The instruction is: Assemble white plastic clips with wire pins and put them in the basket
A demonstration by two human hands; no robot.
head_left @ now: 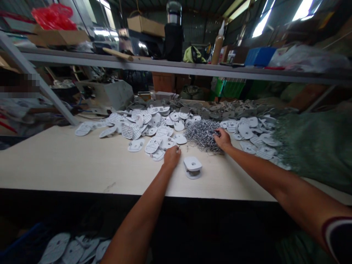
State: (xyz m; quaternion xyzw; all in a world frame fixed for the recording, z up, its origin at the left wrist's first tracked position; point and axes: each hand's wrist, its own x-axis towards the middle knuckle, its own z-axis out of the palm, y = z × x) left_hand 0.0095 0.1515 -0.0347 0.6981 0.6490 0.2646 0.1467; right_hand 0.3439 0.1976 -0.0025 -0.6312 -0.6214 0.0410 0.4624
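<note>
My right hand [224, 140] is at the right side of a heap of small bent metal wire pieces [202, 132], thumb and fingertips pinched on some of them. Curled closed, my left hand [172, 156] is just above the table beside loose white oval plastic plates [153, 145]; what its fingers hold, if anything, is too small to make out. Between my hands and nearer to me stands a white clip-like assembly [193, 167], two plates one above the other with a gap. Its upper plate has a small hole.
More white plates [249, 130] lie right of the wire heap, with grey ones [233, 107] behind. A green woven sack [316, 146] bounds the right side. A loaded shelf [154, 65] crosses above the table [68, 165]. White parts [74, 251] fill a container below.
</note>
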